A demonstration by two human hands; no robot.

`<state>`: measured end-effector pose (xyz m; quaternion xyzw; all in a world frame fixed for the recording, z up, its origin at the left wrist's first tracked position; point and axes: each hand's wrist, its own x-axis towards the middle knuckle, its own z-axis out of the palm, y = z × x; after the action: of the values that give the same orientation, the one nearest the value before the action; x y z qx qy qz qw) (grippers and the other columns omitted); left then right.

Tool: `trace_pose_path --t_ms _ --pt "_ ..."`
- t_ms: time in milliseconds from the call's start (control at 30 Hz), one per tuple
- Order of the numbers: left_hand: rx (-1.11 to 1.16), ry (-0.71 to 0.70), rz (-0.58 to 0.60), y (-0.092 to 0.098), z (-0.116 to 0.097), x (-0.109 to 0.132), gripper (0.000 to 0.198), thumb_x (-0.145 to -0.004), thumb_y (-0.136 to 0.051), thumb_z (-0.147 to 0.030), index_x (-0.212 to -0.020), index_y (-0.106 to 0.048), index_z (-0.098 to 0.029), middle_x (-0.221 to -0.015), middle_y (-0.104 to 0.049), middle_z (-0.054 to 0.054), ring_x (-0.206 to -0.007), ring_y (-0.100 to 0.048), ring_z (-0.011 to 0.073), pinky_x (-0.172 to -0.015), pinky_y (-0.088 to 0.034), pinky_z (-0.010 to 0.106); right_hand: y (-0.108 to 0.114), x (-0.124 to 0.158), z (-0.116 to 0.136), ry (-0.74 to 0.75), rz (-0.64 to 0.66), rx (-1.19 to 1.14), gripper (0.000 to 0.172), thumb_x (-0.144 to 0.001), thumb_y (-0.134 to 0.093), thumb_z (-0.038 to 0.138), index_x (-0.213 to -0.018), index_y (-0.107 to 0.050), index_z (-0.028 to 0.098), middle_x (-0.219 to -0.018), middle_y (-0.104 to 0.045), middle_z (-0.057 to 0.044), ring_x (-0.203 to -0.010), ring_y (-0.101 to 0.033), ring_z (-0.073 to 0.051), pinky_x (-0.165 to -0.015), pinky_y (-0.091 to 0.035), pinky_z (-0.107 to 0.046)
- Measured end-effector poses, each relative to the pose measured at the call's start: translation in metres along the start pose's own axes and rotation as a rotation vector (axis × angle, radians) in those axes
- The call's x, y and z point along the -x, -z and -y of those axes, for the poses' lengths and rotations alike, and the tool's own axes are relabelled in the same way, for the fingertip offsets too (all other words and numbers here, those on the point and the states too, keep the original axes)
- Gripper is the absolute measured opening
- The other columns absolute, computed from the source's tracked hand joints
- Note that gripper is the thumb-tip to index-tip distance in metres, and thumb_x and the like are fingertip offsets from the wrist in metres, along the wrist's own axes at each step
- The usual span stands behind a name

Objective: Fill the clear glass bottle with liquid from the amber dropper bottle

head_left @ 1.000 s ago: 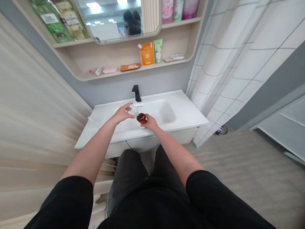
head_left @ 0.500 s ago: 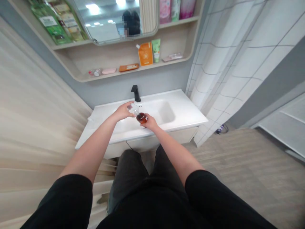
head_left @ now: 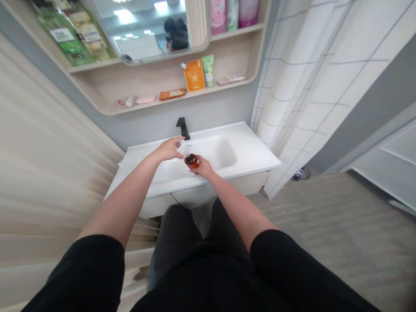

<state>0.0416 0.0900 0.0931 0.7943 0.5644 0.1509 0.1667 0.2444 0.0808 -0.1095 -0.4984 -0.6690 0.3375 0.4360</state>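
Over the white sink [head_left: 226, 152], my left hand [head_left: 169, 149] is wrapped round a clear, see-through container [head_left: 183, 148], whose exact shape is hard to make out. The container is tilted, with its lower right end at the mouth of a reddish-brown bottle [head_left: 193, 162]. My right hand [head_left: 203, 167] grips that bottle from the right side. Just behind the clear container stands the black faucet [head_left: 183, 127].
A wall shelf [head_left: 110, 106] above the sink holds an orange pouch [head_left: 194, 76], a green tube [head_left: 208, 70], a pink bar [head_left: 145, 99] and bottles, beside a mirror [head_left: 146, 26]. Curtains hang left [head_left: 48, 130] and right [head_left: 286, 86].
The clear container in my left hand has tilted further over the mouth of the brown bottle. The view has shifted slightly; my right hand still holds the bottle in about the same place.
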Motion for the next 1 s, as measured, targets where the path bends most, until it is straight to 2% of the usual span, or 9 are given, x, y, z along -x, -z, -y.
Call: trace_pose_path --t_ms 333,633,1000 --pt "-0.077 -0.056 0.017 0.004 -0.013 -0.01 0.116 -0.056 -0.102 -0.037 -0.164 -0.064 -0.023 -0.127 -0.08 0.009 -0.116 -0.075 0.0347 -0.109 -0.056 0.041 -0.003 -0.003 -0.007 -0.004 -0.017 -0.043 0.092 -0.063 -0.105 0.035 -0.147 -0.068 0.028 -0.127 -0.084 -0.004 -0.116 -0.08 -0.031 -0.106 -0.064 -0.048" --pt "-0.157 -0.07 0.094 0.009 -0.026 -0.019 0.117 -0.056 -0.102 -0.035 -0.165 -0.061 -0.021 -0.136 -0.079 0.012 -0.122 -0.075 0.0372 -0.11 -0.055 0.04 -0.003 -0.003 -0.01 0.013 -0.04 -0.054 0.092 -0.063 -0.105 0.037 -0.147 -0.068 0.028 -0.124 -0.084 -0.003 -0.112 -0.08 -0.03 -0.103 -0.065 -0.046" --pt "-0.209 -0.122 0.123 0.01 -0.029 -0.032 0.117 -0.052 -0.105 -0.036 -0.161 -0.065 -0.023 -0.138 -0.08 0.014 -0.127 -0.075 0.0415 -0.113 -0.055 0.041 -0.002 -0.003 -0.009 -0.008 -0.043 -0.057 0.093 -0.063 -0.105 0.036 -0.147 -0.066 0.026 -0.131 -0.083 -0.005 -0.116 -0.078 -0.029 -0.107 -0.062 -0.045"
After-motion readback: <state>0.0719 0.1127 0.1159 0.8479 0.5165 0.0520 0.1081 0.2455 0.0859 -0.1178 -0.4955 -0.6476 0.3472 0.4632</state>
